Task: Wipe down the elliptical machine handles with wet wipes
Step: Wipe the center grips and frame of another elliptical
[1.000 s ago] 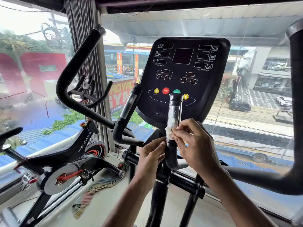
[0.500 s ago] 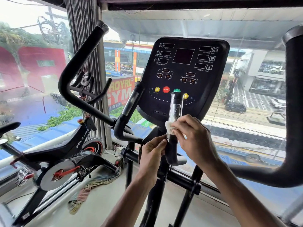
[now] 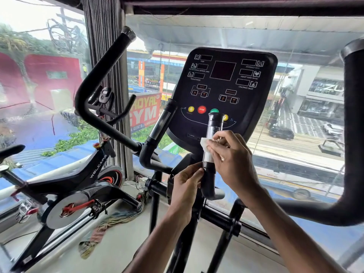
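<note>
On one upright handle [image 3: 215, 125], right hand [image 3: 232, 156] pinches one wipe [image 3: 204, 143] (left hand [image 3: 185, 184] grips below).

Forearms reach forward; the right hand [image 3: 230, 156] curls on a white wet wipe [image 3: 204, 143], the left hand [image 3: 185, 184] below pinches the black handle [image 3: 209, 183].

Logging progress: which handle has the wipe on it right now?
The short upright handle in front of the console's green button; the right hand holds the wipe on it. Others untouched.
</note>
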`<act>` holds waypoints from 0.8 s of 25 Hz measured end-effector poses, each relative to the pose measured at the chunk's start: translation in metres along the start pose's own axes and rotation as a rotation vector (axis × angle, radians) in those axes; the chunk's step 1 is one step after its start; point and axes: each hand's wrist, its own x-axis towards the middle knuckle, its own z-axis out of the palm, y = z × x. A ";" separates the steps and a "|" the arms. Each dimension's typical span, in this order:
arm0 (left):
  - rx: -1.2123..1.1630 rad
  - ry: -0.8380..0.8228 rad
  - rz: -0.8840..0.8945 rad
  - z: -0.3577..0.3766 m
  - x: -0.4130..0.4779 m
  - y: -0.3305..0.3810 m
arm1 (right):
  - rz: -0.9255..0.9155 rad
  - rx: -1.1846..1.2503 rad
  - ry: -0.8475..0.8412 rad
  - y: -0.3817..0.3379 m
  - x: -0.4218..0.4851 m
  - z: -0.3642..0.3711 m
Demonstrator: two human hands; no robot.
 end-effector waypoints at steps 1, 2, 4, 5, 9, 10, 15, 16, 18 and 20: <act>-0.002 0.001 -0.001 0.000 0.000 0.001 | -0.042 0.001 -0.012 -0.002 -0.003 0.001; 0.003 0.002 0.000 -0.001 0.000 0.002 | -0.055 0.010 -0.008 -0.003 -0.004 -0.001; 0.017 0.009 0.004 0.000 0.001 0.004 | 0.018 0.025 0.052 -0.001 0.007 -0.002; 0.021 0.014 0.005 0.000 0.002 0.004 | 0.066 0.019 0.091 0.000 0.015 -0.001; 0.056 0.006 0.014 -0.004 0.006 0.003 | 0.002 -0.009 0.047 0.001 0.020 0.006; 0.066 0.003 0.014 -0.005 0.006 0.003 | -0.015 0.004 0.029 0.002 0.016 0.005; 0.055 0.011 -0.008 -0.004 0.009 0.005 | 0.110 0.032 0.119 0.010 0.034 0.006; 0.053 0.008 -0.009 -0.003 0.009 0.006 | 0.086 0.029 0.097 0.008 0.035 0.007; 0.051 0.004 -0.012 -0.003 0.009 0.007 | 0.019 0.032 0.060 0.008 0.033 0.006; 0.041 -0.003 -0.011 -0.003 0.009 0.008 | 0.041 0.040 0.096 0.014 0.034 0.003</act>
